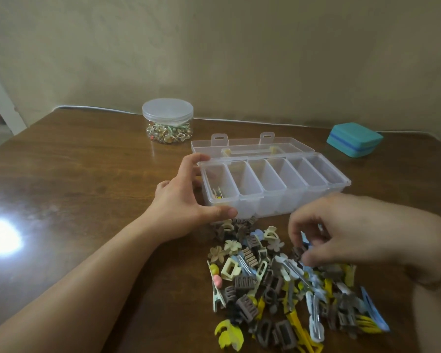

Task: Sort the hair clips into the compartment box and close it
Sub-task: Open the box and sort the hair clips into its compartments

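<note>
Head view, one frame, your items as follows. Item: compartment box (273,184), clear plastic, standing on the brown table (87,174) with its lid (252,146) folded back flat behind it; six long compartments side by side, the leftmost holding a few small clips (218,193), yellow among them, the others showing nothing you could name. Item: your left hand (186,197), grasping the box's left end, fingers curled over the far corner and thumb pressed along the near wall. Item: your right hand (341,230), blurred, fingers curled down into the upper right of the pile and pinching a blue clip (304,242) between thumb and fingertips. Item: pile of hair clips (278,284), loose on the table just in front of the box, its far edge touching the box's near wall; brown claw clips, cream flower clips, yellow, pale blue and white snap clips, all mixed. Item: round clear jar (167,121), lid on, small coloured trinkets inside, standing behind and left of the box, near the wall. Item: teal case (354,140), shut, with a blue band round its middle, lying to the right of the box's lid. Item: bright glare (0,238) on the table at far left.
</note>
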